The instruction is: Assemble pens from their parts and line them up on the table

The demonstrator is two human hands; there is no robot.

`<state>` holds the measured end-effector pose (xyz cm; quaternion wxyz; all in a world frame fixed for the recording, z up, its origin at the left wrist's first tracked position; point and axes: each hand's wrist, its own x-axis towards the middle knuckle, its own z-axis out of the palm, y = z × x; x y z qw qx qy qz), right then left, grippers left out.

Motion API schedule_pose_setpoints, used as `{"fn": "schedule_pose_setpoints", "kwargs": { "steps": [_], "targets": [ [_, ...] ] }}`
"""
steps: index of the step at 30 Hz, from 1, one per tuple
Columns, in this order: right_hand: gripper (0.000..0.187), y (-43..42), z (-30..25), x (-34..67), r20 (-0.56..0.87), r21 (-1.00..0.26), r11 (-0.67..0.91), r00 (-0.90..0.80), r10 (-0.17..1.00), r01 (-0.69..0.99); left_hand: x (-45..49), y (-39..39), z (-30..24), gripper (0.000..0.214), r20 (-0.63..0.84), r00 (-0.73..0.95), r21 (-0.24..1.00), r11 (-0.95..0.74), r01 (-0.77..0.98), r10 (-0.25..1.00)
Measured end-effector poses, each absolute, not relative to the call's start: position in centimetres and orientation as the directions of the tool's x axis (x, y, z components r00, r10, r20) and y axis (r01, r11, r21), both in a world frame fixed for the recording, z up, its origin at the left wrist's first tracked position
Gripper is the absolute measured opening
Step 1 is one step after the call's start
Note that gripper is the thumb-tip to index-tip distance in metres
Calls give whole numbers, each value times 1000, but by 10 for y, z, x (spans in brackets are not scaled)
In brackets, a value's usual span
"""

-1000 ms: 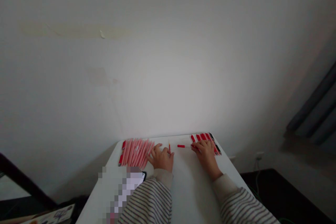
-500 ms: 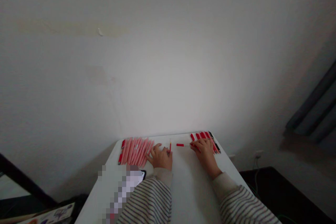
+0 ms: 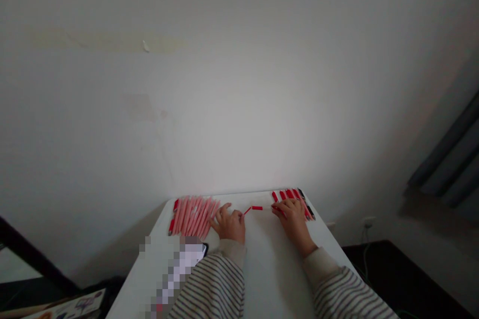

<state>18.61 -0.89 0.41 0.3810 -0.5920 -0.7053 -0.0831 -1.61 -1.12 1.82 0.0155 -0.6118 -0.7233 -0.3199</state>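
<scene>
My left hand [image 3: 229, 223] rests on the white table [image 3: 269, 264] with its fingers closed round a thin red refill [image 3: 247, 210] that tilts toward the right. My right hand [image 3: 294, 215] lies further right, fingers pinched on a pale pen tube whose red cap [image 3: 257, 208] points at the refill's tip. To the left of my left hand lies a row of several pink pens [image 3: 192, 215]. Under and beyond my right hand lies a row of several red and black pens [image 3: 294, 194].
A blurred-out patch [image 3: 172, 271] covers the near left of the table beside a dark phone corner. A plain wall [image 3: 224, 84] rises behind the table. Dark curtains [image 3: 449, 159] hang at the right, and printed paper [image 3: 78, 304] lies low at the left.
The thin red refill in my left hand has tipped from upright to slanting right, its tip now close to the red cap. My right hand has stayed in place.
</scene>
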Motion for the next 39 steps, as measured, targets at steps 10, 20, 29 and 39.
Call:
{"fn": "schedule_pose_setpoints", "kwargs": {
  "steps": [10, 20, 29, 39],
  "targets": [
    [20, -2, -4, 194, 681, -323, 281, 16, 732, 904, -26, -7, 24, 14, 453, -308, 491, 55, 870, 837],
    [19, -3, -7, 196, 705, -361, 247, 89, 704, 899, -33, -7, 30, 11, 406, -319, 505, 81, 860, 856],
    [21, 0, -11, 199, 707, -391, 226, 134, 694, 892, -36, -5, 28, 13, 400, -327, 500, 96, 861, 856],
    [21, -1, -10, 198, 692, -382, 194, 140, 708, 904, -35, -6, 32, 17, 372, -324, 493, 110, 863, 870]
  ]
}}
